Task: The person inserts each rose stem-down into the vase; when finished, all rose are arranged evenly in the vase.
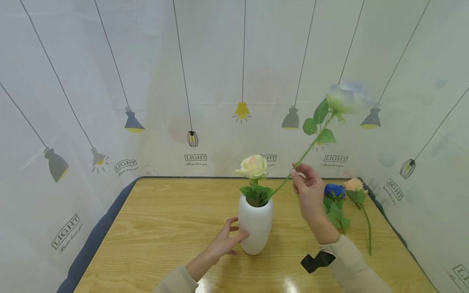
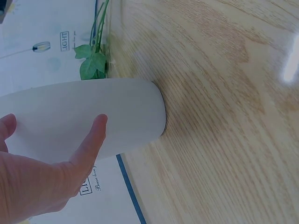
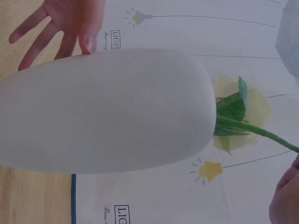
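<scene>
A white vase [image 1: 255, 228] stands upright on the table with a cream rose [image 1: 253, 167] in it. My left hand [image 1: 224, 239] touches the vase's left side. The right wrist view shows that hand's fingers [image 3: 41, 29] spread and fairly straight. My right hand [image 1: 308, 185] pinches the green stem of a pale blue-white rose [image 1: 346, 97], whose bloom is blurred. Its stem [image 3: 261, 130] slants from the upper right down to the vase's mouth; the lower end is hidden. In the left wrist view, a finger lies against the vase [image 2: 126, 107].
A blue rose [image 1: 335, 191] and a peach rose [image 1: 354, 185] lie at the right of the wooden table [image 1: 176, 211]. A pale backdrop printed with lamps surrounds the table's back and sides. A black device [image 1: 318, 261] is strapped at the right wrist.
</scene>
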`<state>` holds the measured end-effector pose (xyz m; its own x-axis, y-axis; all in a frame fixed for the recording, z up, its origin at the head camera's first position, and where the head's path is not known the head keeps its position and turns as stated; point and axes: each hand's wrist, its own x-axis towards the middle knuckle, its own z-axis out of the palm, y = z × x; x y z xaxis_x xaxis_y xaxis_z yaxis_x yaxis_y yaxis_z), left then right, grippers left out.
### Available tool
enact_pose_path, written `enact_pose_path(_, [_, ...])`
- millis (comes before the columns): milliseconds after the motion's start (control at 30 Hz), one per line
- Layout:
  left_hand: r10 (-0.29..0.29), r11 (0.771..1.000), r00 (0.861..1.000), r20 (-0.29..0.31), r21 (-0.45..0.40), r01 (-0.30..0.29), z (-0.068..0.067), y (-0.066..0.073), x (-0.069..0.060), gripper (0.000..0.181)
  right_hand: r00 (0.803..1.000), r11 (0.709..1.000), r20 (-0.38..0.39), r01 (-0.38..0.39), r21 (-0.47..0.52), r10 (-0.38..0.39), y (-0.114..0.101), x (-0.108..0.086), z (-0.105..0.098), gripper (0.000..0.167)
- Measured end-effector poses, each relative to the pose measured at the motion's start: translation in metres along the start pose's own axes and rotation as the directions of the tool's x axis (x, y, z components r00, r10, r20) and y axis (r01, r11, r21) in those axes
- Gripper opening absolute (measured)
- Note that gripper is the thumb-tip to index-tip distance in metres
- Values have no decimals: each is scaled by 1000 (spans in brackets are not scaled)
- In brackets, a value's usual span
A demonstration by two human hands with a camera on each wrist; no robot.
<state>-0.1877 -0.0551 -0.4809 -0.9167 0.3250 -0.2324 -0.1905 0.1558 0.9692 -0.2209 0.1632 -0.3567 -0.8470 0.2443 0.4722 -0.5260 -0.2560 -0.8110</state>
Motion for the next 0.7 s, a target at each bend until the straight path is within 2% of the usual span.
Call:
enact_pose_path(100, [4, 1000, 1000, -1, 3, -4, 0, 0, 0, 77, 999, 993, 43, -9, -116, 14, 6, -6, 3, 8])
enact_pose_path(200, [10, 1000, 1000, 0, 4, -10, 0, 0, 1, 78, 996, 974, 74, -30, -225, 47, 14, -12, 6, 11])
enact_pose_path(433, [25, 1000, 1000, 8, -5, -25, -1, -2, 1, 77, 981, 899, 100, -107, -425, 165, 32, -28, 9, 16])
enact_pose_path(533, [29, 1000, 1000, 8, -4, -29, -1, -2, 1, 76, 983, 872, 98, -90, -482, 155, 37, -32, 10, 13])
enact_pose_path(700, [31, 1000, 1000, 4, -2, -31, -1, -1, 1, 77, 989, 836, 114, -14, -549, 91, 41, -36, 11, 13])
